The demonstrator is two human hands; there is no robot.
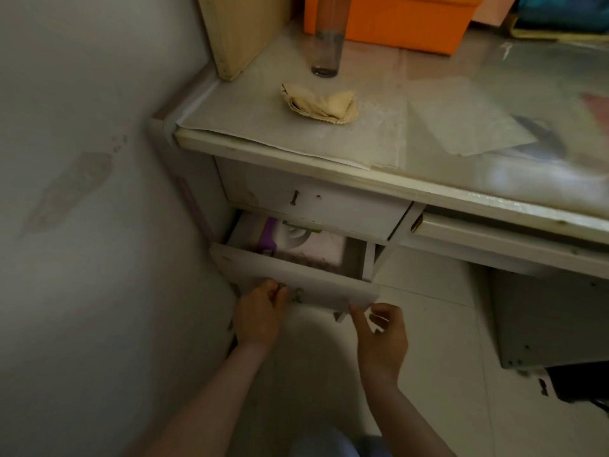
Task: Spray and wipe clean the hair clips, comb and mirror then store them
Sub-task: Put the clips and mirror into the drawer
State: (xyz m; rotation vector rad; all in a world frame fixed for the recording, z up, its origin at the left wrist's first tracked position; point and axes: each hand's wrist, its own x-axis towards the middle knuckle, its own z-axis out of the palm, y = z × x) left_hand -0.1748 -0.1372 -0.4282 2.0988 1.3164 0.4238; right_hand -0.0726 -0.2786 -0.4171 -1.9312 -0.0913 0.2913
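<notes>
The left hand (260, 311) pinches the knob on the drawer (296, 285) front; the right hand (382, 338) has loosely curled fingers (359, 319) touching its lower right corner. The drawer lies just ahead, long axis left to right, part open; clips, comb and mirror can't be made out. A cloth (319, 102) lies on the table (329, 150) beyond

Cloth (319, 103) on desk (379, 179), before bottle (328, 37); open drawer (296, 282) below.
</notes>
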